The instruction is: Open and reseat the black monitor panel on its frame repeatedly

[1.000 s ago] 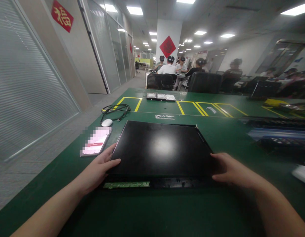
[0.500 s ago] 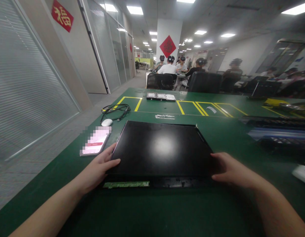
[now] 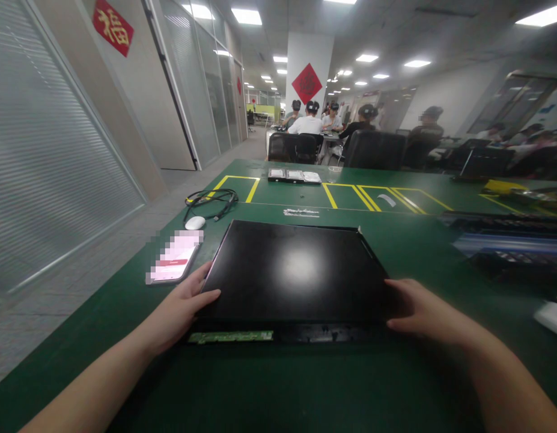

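Observation:
A black LCD screen panel [image 3: 278, 264] lies face up in front of me, its glossy surface catching a bright reflection. It seems to sit in a dark back cover, whose rim shows at the far right corner. Along the near edge runs a narrow green circuit board [image 3: 231, 337]. My left hand [image 3: 190, 300] grips the left side, thumb on top near the front corner and fingers along the edge. On the right side, my right hand [image 3: 413, 307] is closed around the edge; its fingertips are partly hidden.
Left of the panel lie a lit phone [image 3: 174, 258], a white mouse [image 3: 195, 223] and a coiled black cable [image 3: 210, 201]. Several small drives [image 3: 294, 175] and white strips [image 3: 300, 213] lie beyond. Dark parts [image 3: 508, 240] are stacked at right. People sit at another table behind.

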A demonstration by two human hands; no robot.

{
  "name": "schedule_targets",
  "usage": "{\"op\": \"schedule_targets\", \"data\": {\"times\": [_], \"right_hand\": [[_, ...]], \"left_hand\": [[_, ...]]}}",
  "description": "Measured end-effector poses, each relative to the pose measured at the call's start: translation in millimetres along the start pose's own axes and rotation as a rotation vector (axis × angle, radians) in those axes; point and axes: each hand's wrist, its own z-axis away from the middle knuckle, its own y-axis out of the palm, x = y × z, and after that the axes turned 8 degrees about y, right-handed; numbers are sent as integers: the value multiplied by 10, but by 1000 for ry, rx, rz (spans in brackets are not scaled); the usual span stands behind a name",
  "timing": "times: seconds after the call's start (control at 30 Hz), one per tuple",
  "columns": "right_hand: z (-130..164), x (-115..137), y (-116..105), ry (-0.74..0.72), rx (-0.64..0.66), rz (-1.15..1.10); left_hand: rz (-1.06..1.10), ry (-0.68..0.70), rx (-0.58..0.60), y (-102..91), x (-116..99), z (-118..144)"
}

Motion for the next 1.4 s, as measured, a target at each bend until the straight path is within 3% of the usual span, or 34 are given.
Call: {"op": "schedule_targets", "data": {"times": [0.87, 1.4], "right_hand": [[-4, -47, 16, -34, -38, -23], [-11, -60, 23, -68, -57, 10]], "left_hand": [[-26, 4, 42, -50, -4, 8], [6, -45, -6, -12, -47, 5]]}}
